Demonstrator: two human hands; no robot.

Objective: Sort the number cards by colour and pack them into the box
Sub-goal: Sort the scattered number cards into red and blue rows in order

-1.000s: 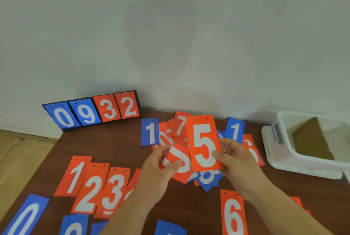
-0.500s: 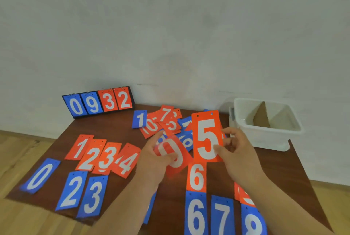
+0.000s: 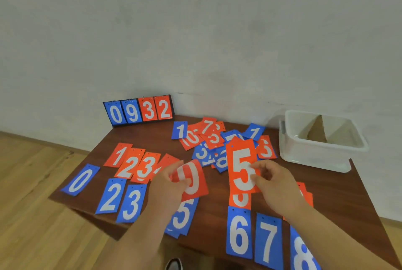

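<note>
My right hand (image 3: 275, 184) pinches an orange 5 card (image 3: 240, 165) upright above the table. My left hand (image 3: 167, 184) holds an orange 0 card (image 3: 193, 179), tilted. Orange 1, 2 and 3 cards (image 3: 132, 164) lie in a row at the left, with blue 0 (image 3: 80, 179), 2 and 3 cards (image 3: 121, 201) in front of them. Blue 6, 7 and 8 cards (image 3: 254, 239) lie near the front edge. A mixed heap of cards (image 3: 214, 139) sits at the back middle. The white box (image 3: 319, 154) stands at the back right with a cardboard divider inside.
A small scoreboard (image 3: 139, 110) showing 0 9 3 2 leans against the wall at the table's back left. The brown table (image 3: 339, 184) ends close at left and front, over a wooden floor (image 3: 32, 182). A shoe tip (image 3: 174, 264) shows below the front edge.
The view has pulled back and down. My left hand has carried the orange 0 card leftwards, away from the 5, which stays held up in my right hand.
</note>
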